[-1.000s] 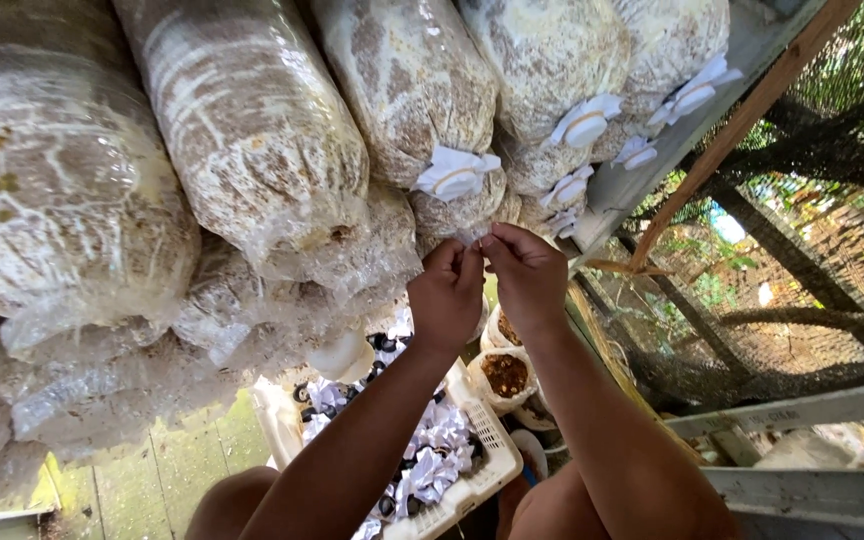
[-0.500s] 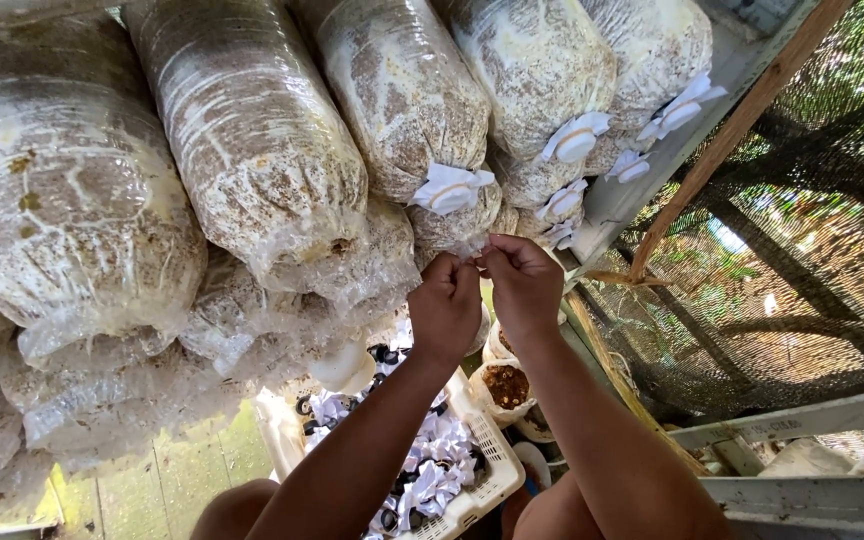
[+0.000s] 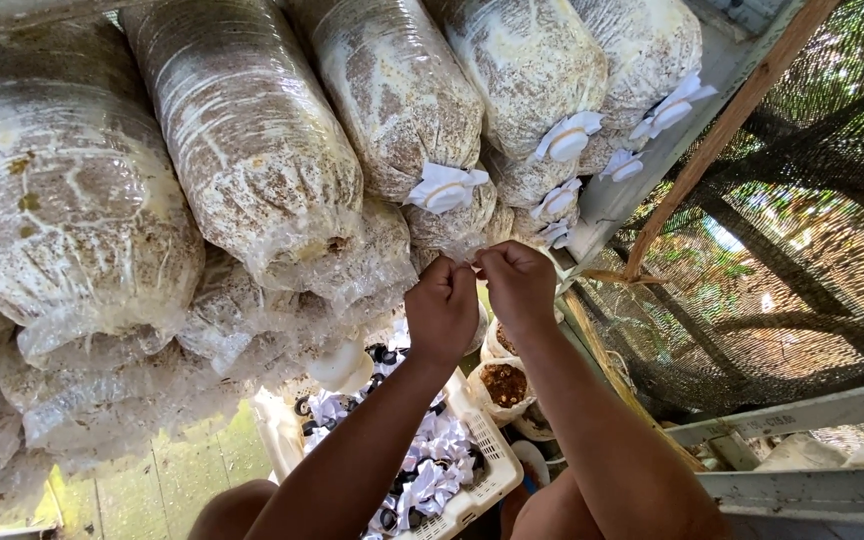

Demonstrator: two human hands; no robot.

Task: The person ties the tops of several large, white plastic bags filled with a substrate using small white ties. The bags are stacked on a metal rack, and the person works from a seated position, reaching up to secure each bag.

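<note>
Both the left hand and the right hand pinch the loose plastic neck of a bag in the stacked row above the white basket, and I judge a hard tug could tear the thin film.
</note>
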